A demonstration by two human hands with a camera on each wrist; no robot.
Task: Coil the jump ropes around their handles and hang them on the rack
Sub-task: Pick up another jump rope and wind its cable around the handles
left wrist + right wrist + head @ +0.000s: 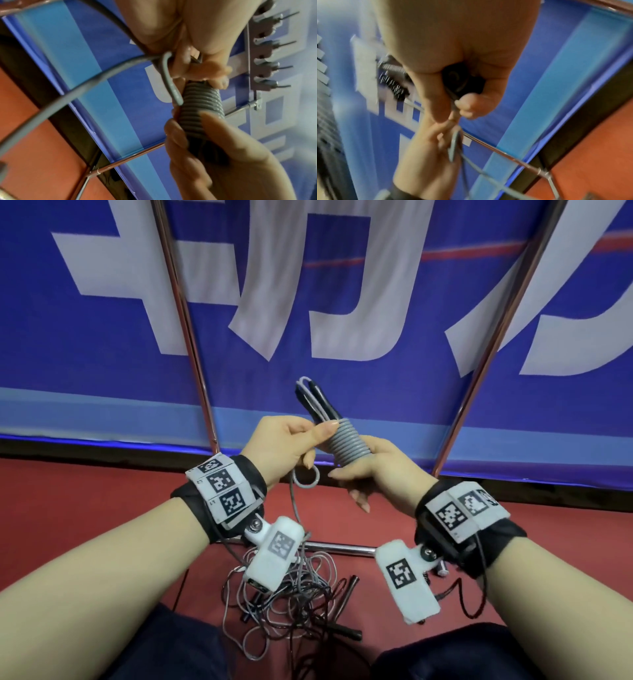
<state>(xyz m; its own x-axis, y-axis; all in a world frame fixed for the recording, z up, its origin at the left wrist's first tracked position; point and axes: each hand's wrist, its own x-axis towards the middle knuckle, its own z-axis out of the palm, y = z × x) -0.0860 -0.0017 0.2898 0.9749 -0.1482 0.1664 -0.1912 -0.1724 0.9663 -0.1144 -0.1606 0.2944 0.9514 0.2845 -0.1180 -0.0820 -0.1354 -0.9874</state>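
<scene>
A grey jump rope (347, 445) is wound in tight turns round its two black handles (317, 398), which point up and away from me. My right hand (356, 474) grips the lower end of this bundle (200, 108); the handles' butt ends (458, 79) show inside its fist (462, 94). My left hand (310, 440) pinches the free rope at the top of the coil (197, 67). Under it the rope makes a small loop (307, 477), and the tail (68, 97) runs down to the floor.
A tangle of grey and black ropes (291, 594) with loose black handles lies on the red floor between my knees. The rack's chrome poles (181, 320) (496, 337) rise before a blue banner, joined by a base bar (342, 549). Its hook strip (260, 56) is overhead.
</scene>
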